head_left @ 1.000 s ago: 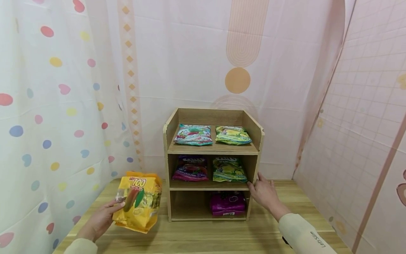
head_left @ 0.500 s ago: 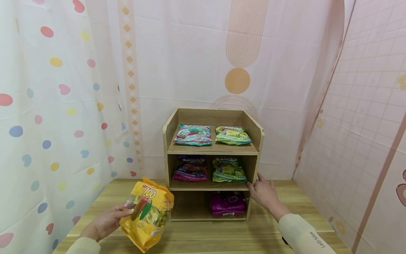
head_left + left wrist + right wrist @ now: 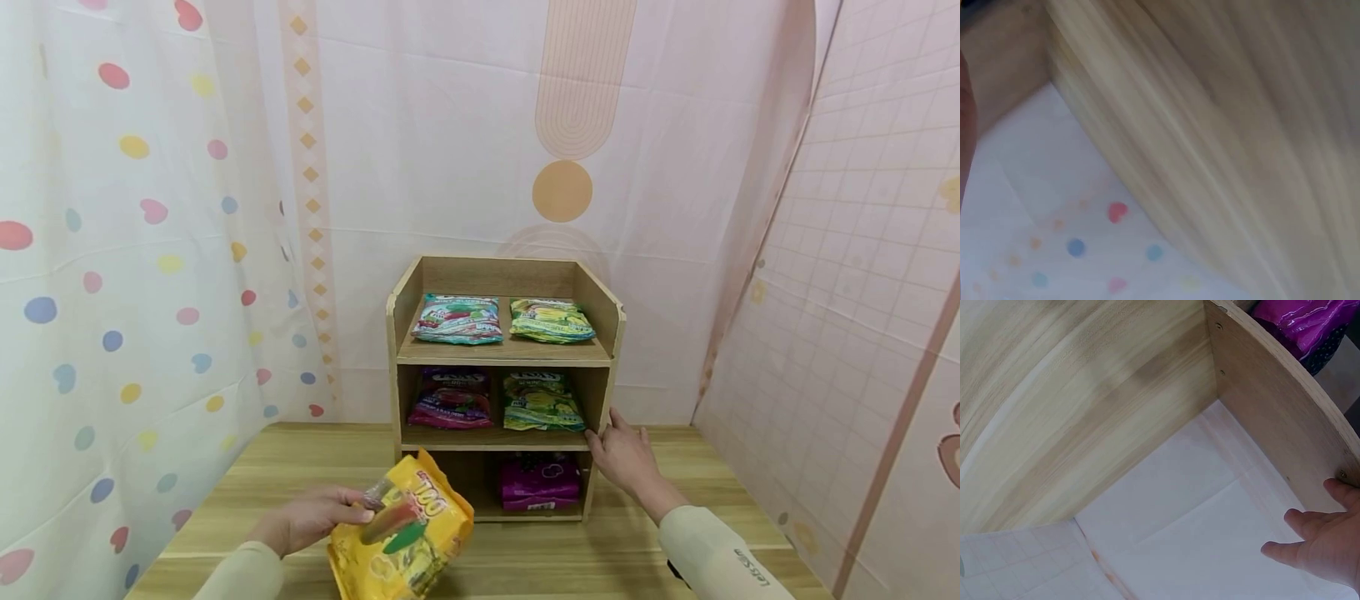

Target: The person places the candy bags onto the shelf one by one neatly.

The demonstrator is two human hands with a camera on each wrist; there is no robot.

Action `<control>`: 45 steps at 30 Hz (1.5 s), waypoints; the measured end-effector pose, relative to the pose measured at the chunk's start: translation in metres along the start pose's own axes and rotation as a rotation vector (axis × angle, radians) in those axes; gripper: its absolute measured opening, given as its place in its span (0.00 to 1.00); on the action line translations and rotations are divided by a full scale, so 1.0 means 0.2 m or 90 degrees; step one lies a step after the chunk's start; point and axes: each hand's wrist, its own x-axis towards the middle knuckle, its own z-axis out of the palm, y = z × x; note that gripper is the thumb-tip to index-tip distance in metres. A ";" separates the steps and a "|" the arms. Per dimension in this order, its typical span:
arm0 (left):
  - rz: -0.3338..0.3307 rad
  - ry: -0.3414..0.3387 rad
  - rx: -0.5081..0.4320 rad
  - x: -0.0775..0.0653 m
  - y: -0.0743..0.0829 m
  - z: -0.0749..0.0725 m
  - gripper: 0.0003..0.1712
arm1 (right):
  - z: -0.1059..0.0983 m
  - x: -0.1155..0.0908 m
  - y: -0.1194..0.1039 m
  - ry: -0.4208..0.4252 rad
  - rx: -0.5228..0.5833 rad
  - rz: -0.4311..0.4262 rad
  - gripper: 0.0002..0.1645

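My left hand (image 3: 311, 518) pinches a yellow bag of candy (image 3: 405, 533) marked 100 by its left side. The bag is tilted above the table, just in front of the shelf's lower left. My right hand (image 3: 624, 457) holds the right side panel of the small wooden shelf (image 3: 504, 362). Its thumb lies over the panel's front edge; in the right wrist view the fingers (image 3: 1313, 528) spread along the panel's outer face. Only a sliver of the left hand shows in the left wrist view, and the bag is out of sight there.
On the top tier lie a teal candy bag (image 3: 457, 320) and a yellow-green one (image 3: 551, 321). Below them are a dark purple bag (image 3: 452, 400) and a green bag (image 3: 542, 402). A magenta pack (image 3: 540, 483) sits at the bottom right. Curtains (image 3: 465, 150) surround the wooden table (image 3: 570, 558).
The left hand has carried the yellow candy bag rightward and down, tilting it clockwise, so it now partly covers the shelf's bottom left. The right hand stays on the side panel.
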 end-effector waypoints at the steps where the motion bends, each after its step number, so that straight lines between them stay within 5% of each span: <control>1: -0.003 0.006 0.011 0.02 0.01 0.02 0.11 | 0.00 0.00 0.00 0.001 -0.001 0.000 0.26; 8: -0.014 0.077 0.089 0.12 0.02 0.15 0.16 | 0.01 0.00 0.00 0.005 -0.006 -0.005 0.26; 18: -0.006 0.199 0.039 0.21 0.02 0.28 0.18 | 0.00 0.00 0.00 0.002 0.003 -0.002 0.26; 28: -0.003 0.254 -0.047 0.28 0.01 0.35 0.20 | 0.00 -0.01 0.00 -0.003 0.005 0.001 0.26; 38: 0.020 0.291 0.158 0.27 -0.02 0.39 0.17 | 0.00 -0.01 0.00 0.002 0.004 -0.001 0.26; 41: -0.007 0.362 0.223 0.26 -0.03 0.40 0.20 | 0.00 -0.01 -0.01 0.002 0.004 -0.003 0.27; 45: -0.016 0.512 0.374 0.26 -0.03 0.43 0.20 | 0.00 -0.01 -0.01 0.005 0.000 -0.008 0.26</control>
